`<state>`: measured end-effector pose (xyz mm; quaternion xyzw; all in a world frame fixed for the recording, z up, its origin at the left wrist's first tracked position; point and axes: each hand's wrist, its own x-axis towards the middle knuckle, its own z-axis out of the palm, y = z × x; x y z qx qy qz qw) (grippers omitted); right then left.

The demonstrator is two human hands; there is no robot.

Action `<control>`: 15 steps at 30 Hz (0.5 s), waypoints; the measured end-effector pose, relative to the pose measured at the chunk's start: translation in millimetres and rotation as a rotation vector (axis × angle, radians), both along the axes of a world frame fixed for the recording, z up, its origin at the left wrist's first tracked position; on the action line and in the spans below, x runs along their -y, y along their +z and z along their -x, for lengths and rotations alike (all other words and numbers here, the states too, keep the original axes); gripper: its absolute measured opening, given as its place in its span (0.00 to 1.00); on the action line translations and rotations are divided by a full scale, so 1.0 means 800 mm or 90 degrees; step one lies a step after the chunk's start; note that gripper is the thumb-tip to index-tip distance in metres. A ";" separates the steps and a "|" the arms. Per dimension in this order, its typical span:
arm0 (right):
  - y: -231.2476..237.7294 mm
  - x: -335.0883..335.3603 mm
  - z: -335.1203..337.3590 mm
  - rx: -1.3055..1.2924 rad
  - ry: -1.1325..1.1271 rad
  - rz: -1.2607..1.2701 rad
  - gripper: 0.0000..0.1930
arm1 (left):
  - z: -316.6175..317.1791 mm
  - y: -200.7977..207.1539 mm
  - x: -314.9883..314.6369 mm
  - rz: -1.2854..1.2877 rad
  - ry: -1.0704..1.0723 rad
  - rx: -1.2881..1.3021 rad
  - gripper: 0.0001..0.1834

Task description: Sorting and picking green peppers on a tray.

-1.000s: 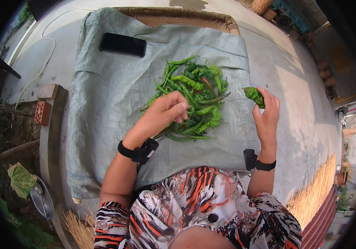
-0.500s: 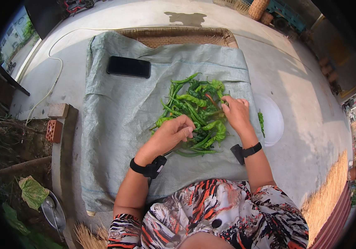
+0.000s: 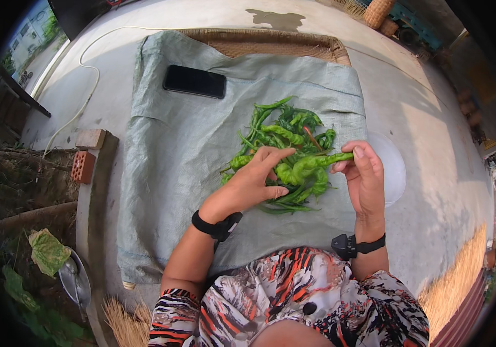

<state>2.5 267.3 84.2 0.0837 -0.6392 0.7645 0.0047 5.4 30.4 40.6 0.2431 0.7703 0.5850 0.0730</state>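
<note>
A pile of green peppers, many of them long and twisted, lies on a grey-green woven sheet. One reddish pepper shows among them. At the pile's right side, my right hand pinches one end of a light green, curled pepper between thumb and fingers. That pepper stretches leftward over the pile. My left hand is over the pile's left part, its thumb and fingers spread around the pepper's other end. Whether the left fingers touch it, I cannot tell.
A black phone lies on the sheet at the far left. The sheet covers a woven wicker surface. A pale round bowl stands on the right, partly behind my right hand. A hose and a brick are on the left.
My right hand has drawn back toward me and right, now gripping a light green pepper. My left hand's fingers have spread over the pile. The whole view has shifted slightly.
</note>
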 end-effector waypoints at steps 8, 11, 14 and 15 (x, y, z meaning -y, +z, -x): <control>-0.013 -0.001 0.007 0.004 0.080 0.163 0.12 | 0.009 -0.031 0.004 0.071 0.055 0.029 0.13; -0.012 -0.002 0.001 0.023 0.059 0.162 0.11 | 0.009 -0.028 0.009 0.092 0.072 0.122 0.14; -0.011 -0.010 0.004 -0.001 0.017 0.171 0.11 | 0.009 -0.024 0.002 0.021 0.129 0.133 0.15; -0.006 -0.013 0.005 -0.023 -0.012 0.164 0.11 | 0.013 -0.035 0.002 0.048 0.134 0.096 0.16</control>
